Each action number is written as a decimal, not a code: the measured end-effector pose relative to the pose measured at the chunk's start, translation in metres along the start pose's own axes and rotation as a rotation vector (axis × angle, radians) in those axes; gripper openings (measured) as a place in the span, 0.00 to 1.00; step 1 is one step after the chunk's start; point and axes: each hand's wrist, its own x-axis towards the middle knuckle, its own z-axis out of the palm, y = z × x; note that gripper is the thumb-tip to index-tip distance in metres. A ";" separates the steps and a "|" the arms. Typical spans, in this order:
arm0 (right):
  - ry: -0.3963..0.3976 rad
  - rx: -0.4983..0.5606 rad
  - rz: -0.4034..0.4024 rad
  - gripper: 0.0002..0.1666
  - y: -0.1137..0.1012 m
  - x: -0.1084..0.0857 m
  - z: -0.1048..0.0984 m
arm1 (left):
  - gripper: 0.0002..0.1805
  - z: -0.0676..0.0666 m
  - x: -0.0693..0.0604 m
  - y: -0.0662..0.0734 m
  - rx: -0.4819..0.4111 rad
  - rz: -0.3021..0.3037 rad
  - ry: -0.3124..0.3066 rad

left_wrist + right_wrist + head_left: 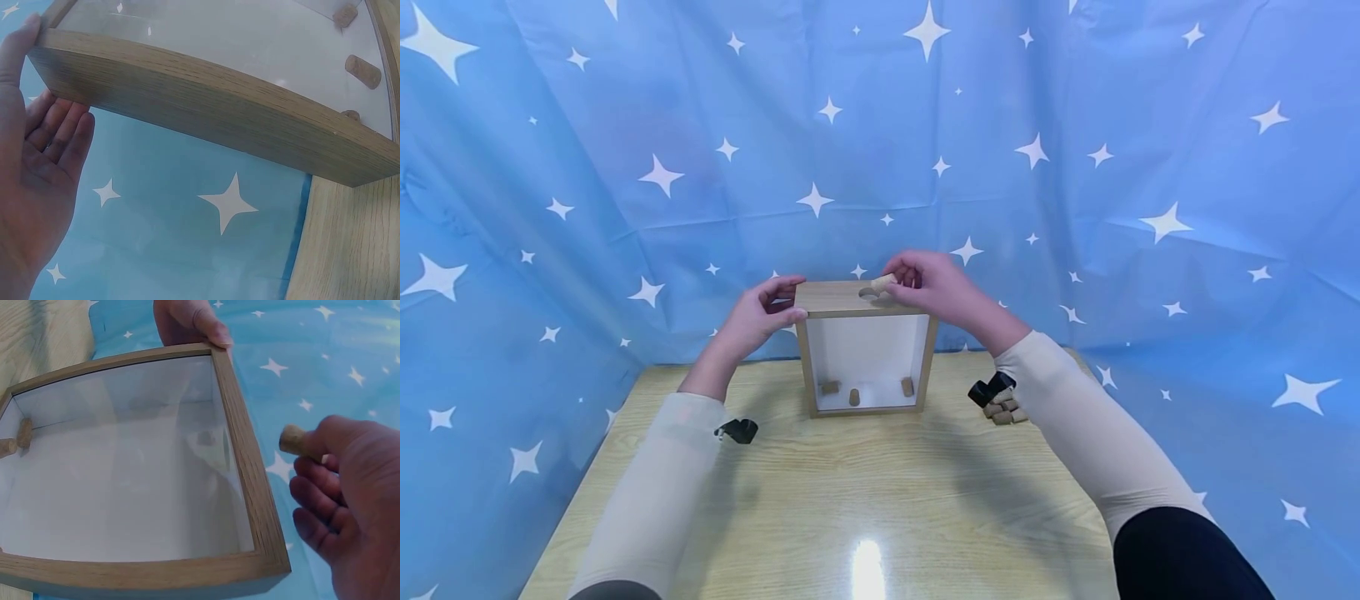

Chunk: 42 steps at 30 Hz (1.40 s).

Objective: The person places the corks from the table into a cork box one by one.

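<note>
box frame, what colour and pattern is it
The frame is brown with a darker wood grain, best seen in the right wrist view.

No text, label, brand, number or sign readable (wrist views included).

We hold our left arm (651,492) and right arm (1086,433) outstretched; our left hand (760,315) grips, thumb opposite fingers, while our right hand (942,290) pinches between thumb and forefinger.
</note>
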 end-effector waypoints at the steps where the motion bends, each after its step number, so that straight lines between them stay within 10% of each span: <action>1: -0.012 0.002 0.008 0.09 0.000 0.002 0.001 | 0.37 0.000 0.000 0.000 0.003 -0.001 0.002; 22: -0.142 -0.109 0.051 0.16 0.002 0.025 0.012 | 0.37 0.003 -0.003 0.004 0.017 -0.005 0.007; 42: -0.046 0.015 0.031 0.10 0.004 0.001 -0.001 | 0.38 0.002 -0.002 0.004 0.021 -0.004 0.005</action>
